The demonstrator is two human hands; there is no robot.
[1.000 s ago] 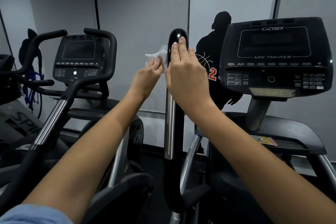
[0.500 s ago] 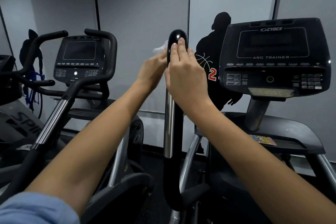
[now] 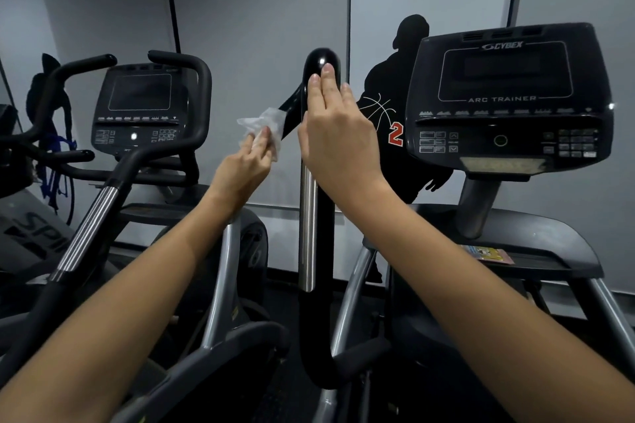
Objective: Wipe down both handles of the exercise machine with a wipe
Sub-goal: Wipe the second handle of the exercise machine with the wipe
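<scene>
A tall black handle (image 3: 318,216) of the Cybex Arc Trainer stands upright in the middle, with a rounded top and a steel strip down its left side. My right hand (image 3: 338,134) lies flat on its upper part, fingers together and pointing up. A short black side branch (image 3: 292,113) slopes down to the left from the handle. My left hand (image 3: 245,168) pinches a crumpled white wipe (image 3: 266,125) and presses it against the lower end of that branch. The machine's second handle is out of sight.
The Arc Trainer console (image 3: 508,99) sits to the right above a black shelf (image 3: 525,244). A second machine with curved black bars (image 3: 192,106) and its own console (image 3: 137,106) stands at left. A grey wall with a dark figure decal (image 3: 395,120) is behind.
My left hand has dropped with the wipe from near the handle's top down and to the left, onto the side branch. My right hand stays on the handle.
</scene>
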